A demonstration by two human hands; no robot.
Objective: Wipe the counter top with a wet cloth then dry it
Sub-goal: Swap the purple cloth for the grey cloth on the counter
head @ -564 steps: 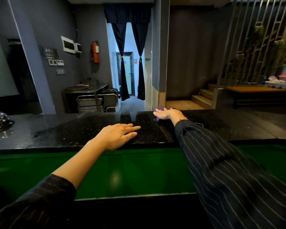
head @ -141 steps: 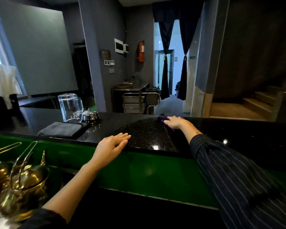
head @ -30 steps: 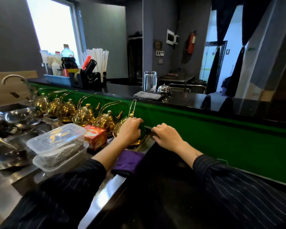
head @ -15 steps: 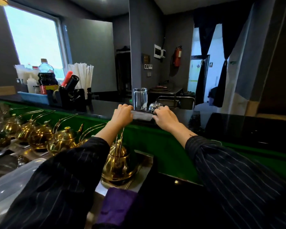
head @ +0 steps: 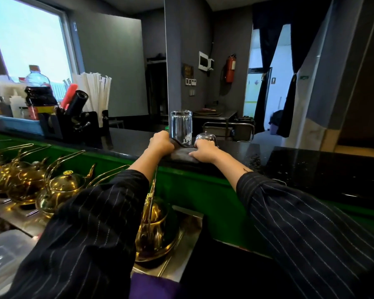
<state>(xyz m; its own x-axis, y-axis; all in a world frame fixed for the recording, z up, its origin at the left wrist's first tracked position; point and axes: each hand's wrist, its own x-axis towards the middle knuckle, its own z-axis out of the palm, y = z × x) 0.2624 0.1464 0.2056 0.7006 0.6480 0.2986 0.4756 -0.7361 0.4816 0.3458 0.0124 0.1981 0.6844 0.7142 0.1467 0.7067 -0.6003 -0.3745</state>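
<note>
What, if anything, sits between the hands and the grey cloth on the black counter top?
Nothing visible. The left hand and right hand already grip the grey cloth at the counter top edge; the upturned glass and bell stand just behind it.

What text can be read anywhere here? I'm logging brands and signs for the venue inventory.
None can be read for certain.
Glass: white print near its base, upside down and blurred.
Bottle by the window: label too blurred.
Door sign: a small pictogram, no legible words.
Green sign on the wall: too small.
</note>
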